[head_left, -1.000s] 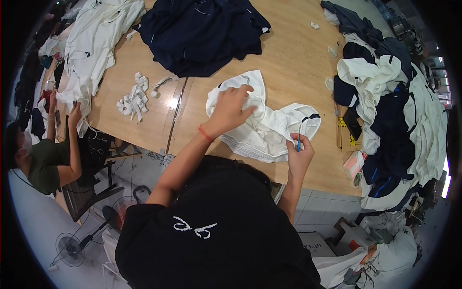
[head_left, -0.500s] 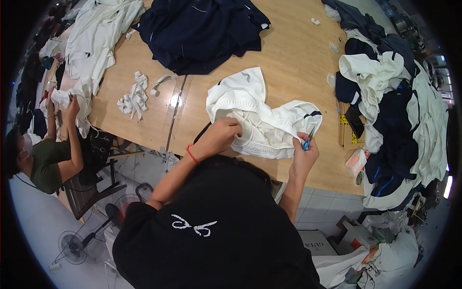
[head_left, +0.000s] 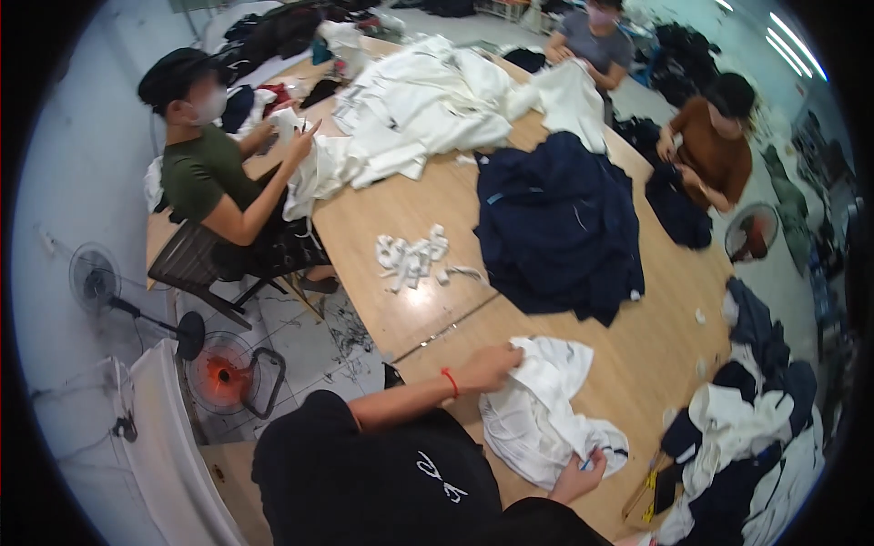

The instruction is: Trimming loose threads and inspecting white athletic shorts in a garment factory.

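White shorts (head_left: 537,414) with a dark stripe near one leg lie crumpled at the table's near edge, in front of me. My left hand (head_left: 496,367), with a red band at its wrist, is closed on the far left part of the cloth and lifts it a little. At the near right end of the shorts my right hand (head_left: 581,477) is closed around small blue-handled thread snips (head_left: 586,465). Its fingers also touch the fabric there. The snips' blades are too small and blurred to make out.
A navy garment pile (head_left: 560,223) lies beyond the shorts, white fabric scraps (head_left: 411,257) left of it. White garments (head_left: 428,105) are heaped farther back. More clothing (head_left: 728,428) crowds the right edge. Co-workers handle cloth around the table; fans (head_left: 223,375) stand at left.
The view has swung up and left, bringing more co-workers in. My left hand has moved from inside the waistband to the shorts' far edge, folding cloth over the opening. My right hand keeps the snips.
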A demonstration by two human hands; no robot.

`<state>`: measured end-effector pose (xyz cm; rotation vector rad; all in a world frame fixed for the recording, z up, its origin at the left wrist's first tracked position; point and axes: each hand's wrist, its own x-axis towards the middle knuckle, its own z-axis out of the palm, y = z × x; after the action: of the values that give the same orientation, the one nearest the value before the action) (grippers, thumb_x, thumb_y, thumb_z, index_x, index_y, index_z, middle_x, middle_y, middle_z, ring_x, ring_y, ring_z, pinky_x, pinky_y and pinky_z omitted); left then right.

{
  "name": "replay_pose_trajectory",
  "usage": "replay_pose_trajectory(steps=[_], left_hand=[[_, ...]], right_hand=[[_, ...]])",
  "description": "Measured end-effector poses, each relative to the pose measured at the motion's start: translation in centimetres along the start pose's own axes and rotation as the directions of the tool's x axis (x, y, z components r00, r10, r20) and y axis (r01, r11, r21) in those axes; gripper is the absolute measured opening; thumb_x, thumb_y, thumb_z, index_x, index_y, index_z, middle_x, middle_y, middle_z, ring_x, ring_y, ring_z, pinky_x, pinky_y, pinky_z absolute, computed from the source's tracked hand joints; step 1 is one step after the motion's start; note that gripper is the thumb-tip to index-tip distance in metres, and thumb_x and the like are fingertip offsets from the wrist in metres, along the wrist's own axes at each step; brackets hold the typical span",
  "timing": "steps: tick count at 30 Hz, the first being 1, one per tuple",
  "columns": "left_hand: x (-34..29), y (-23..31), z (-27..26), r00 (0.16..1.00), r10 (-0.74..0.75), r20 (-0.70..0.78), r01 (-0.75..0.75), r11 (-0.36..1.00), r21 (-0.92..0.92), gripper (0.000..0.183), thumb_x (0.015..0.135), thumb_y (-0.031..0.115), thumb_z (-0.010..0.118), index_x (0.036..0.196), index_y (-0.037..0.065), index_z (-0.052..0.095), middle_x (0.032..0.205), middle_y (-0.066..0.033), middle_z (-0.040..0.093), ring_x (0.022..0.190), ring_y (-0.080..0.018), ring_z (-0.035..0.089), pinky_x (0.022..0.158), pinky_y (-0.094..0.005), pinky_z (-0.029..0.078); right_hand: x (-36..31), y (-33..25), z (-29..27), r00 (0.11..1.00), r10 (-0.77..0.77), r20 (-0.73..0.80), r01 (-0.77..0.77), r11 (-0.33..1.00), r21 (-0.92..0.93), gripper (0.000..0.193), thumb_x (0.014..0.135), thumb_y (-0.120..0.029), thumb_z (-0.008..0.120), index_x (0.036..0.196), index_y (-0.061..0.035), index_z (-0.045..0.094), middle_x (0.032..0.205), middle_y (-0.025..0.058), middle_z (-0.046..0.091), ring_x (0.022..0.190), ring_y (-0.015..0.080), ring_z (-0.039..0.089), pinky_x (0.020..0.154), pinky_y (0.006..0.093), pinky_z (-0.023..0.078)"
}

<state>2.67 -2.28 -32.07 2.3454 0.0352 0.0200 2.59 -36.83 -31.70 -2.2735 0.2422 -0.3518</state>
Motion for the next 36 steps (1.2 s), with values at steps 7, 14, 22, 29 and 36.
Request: replay_pose_trajectory(steps=[7, 14, 22, 29, 36], left_hand=[[2.8, 9.7, -10.8, 0.712, 0.300, -0.635, -0.346, 0.937, 0.054, 0.037, 0.068, -0.010, 0.063, 0.102, 0.005, 0.066, 0.105, -0.0149, 0.064, 0.098, -0.0364, 0.064, 0.083, -0.0439, 0.055], [5.2, 13.0, -18.8, 0.675, 0.392, -0.625, -0.468, 0.882, 0.048, 0.036, 0.064, -0.006, 0.065, 0.096, 0.010, 0.070, 0.101, -0.0051, 0.063, 0.097, -0.0286, 0.061, 0.076, -0.0383, 0.054], [1.8, 3.8, -12.1, 0.964, 0.265, -0.027, -0.266, 0.963, -0.046, 0.036, 0.071, -0.005, 0.065, 0.105, 0.007, 0.070, 0.110, -0.0137, 0.066, 0.107, -0.0353, 0.063, 0.091, -0.0418, 0.051], [-1.5, 2.8, -12.7, 0.864, 0.216, 0.455, -0.121, 0.966, -0.229, 0.050, 0.073, 0.011, 0.085, 0.121, 0.007, 0.074, 0.099, -0.0160, 0.073, 0.094, -0.0336, 0.071, 0.085, -0.0404, 0.056], [-0.8, 1.3, -9.6, 0.919, 0.255, 0.300, -0.267, 0.964, -0.001, 0.035, 0.090, 0.027, 0.082, 0.117, 0.006, 0.075, 0.104, -0.0145, 0.072, 0.095, -0.0355, 0.071, 0.084, -0.0435, 0.055]], right_hand=[[8.3, -8.6, -6.4, 0.911, -0.333, -0.245, 0.366, 0.925, 0.102, 0.022, 0.089, 0.009, 0.068, 0.111, 0.0077, 0.067, 0.104, 0.0157, 0.070, 0.098, 0.0267, 0.069, 0.091, 0.0381, 0.054], [9.6, -13.6, -13.5, 0.796, -0.433, -0.422, 0.486, 0.874, 0.021, 0.028, 0.088, 0.013, 0.062, 0.114, 0.0043, 0.067, 0.112, 0.0112, 0.069, 0.109, 0.0254, 0.065, 0.097, 0.0344, 0.050], [6.0, -7.9, -8.7, 0.957, -0.284, -0.064, 0.292, 0.933, 0.210, 0.023, 0.086, 0.014, 0.062, 0.107, 0.0043, 0.066, 0.104, 0.0097, 0.069, 0.098, 0.0208, 0.065, 0.093, 0.0345, 0.052], [4.2, 0.0, -9.0, 0.922, -0.148, 0.358, 0.116, 0.987, 0.110, 0.021, 0.075, 0.013, 0.063, 0.094, 0.0042, 0.066, 0.091, 0.0088, 0.067, 0.084, 0.0169, 0.062, 0.081, 0.0311, 0.052], [4.6, -0.7, -9.7, 0.817, -0.034, 0.575, -0.059, 0.988, 0.141, 0.025, 0.074, 0.011, 0.068, 0.098, 0.0027, 0.067, 0.089, 0.0069, 0.065, 0.084, 0.0163, 0.060, 0.079, 0.0309, 0.051]])
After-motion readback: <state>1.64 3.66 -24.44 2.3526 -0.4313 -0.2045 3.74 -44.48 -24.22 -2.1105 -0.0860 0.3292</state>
